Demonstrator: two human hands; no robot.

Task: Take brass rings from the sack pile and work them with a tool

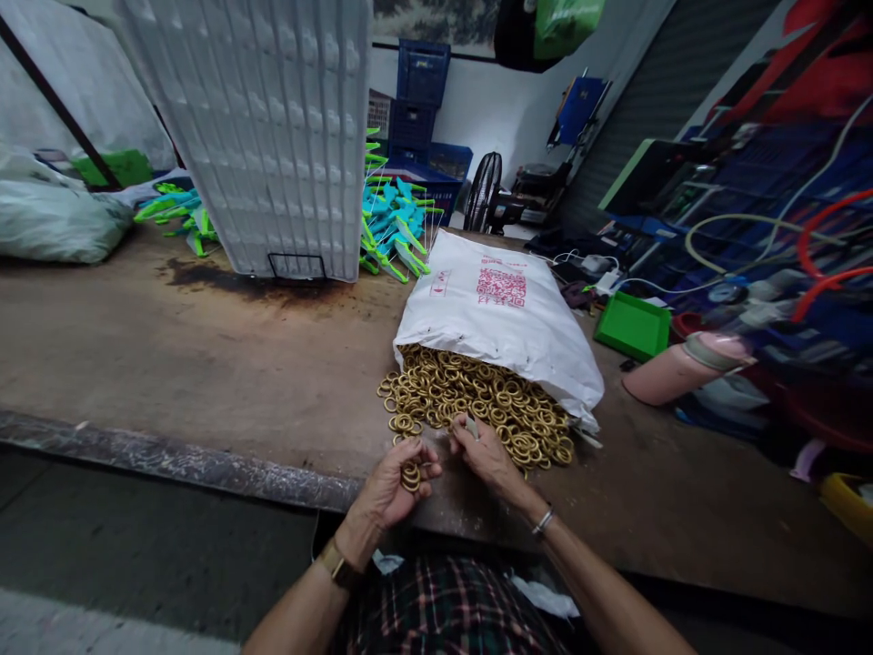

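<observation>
Clock directions are taken from between the hands. At eleven stands a ribbed plastic bin [286,136]. The left hand [387,484], at eight, is half curled around a few brass-coloured rings [410,477], so only a small share is in hand. The loose ring pile [470,377], around twelve to one, is far larger and remains to be picked through. The right hand [486,458], at three, has fingertips drawn together near the pile; whether they grip a ring I cannot tell. The printed white sack [450,314], at one, lies mouth toward the hands.
</observation>
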